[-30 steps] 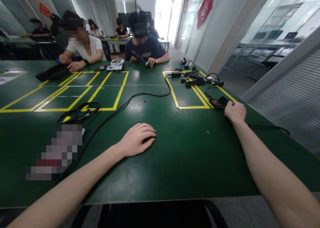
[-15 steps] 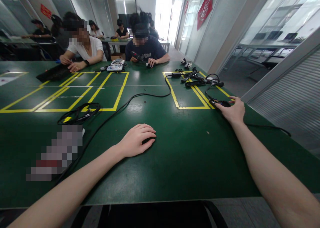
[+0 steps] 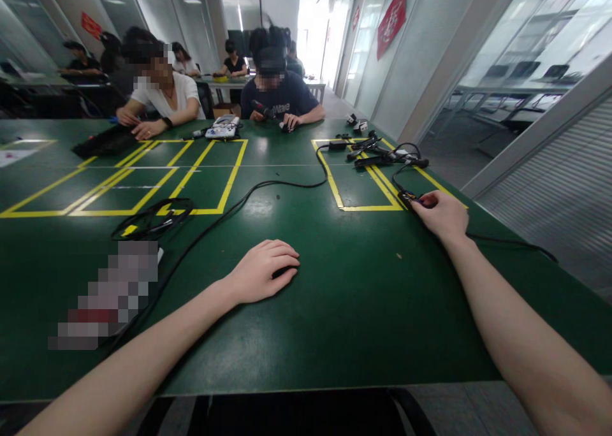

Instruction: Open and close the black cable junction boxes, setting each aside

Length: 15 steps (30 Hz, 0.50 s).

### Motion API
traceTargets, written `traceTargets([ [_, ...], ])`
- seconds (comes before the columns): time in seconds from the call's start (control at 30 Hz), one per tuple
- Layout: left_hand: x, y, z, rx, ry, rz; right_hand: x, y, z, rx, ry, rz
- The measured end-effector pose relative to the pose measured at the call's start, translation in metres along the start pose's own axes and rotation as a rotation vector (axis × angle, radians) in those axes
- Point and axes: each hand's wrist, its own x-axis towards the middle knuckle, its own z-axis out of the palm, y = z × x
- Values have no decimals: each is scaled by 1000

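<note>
My left hand (image 3: 264, 271) rests palm down on the green table (image 3: 315, 321). Its fingers are lightly bent, with the thumb apart and a dark gap beneath; I make out nothing held there. Farther out on the right, my right hand (image 3: 442, 215) has its thumb and fingers closed on a small black device (image 3: 406, 197), apparently with a cable on it. The device lies by the corner of the yellow tape, partly hidden by the fingers. A black cable (image 3: 514, 240) runs out to the right from behind that wrist.
Black cords and parts (image 3: 377, 157) lie tangled beyond my right hand. A long cable (image 3: 243, 197) crosses the table, passing a coiled cable (image 3: 155, 218) and a blurred-out item (image 3: 115, 289) at left. Two people sit opposite, one handling a black tray-like object (image 3: 102, 141).
The fingers of my right hand have curled inward and closed on the small black device. My left hand stays in place on the table.
</note>
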Motion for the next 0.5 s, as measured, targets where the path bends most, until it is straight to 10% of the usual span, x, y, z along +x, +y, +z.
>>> traceTargets([
  [0.5, 0, 0, -1, -2, -8, -1, 8, 15, 17, 329, 20, 51],
])
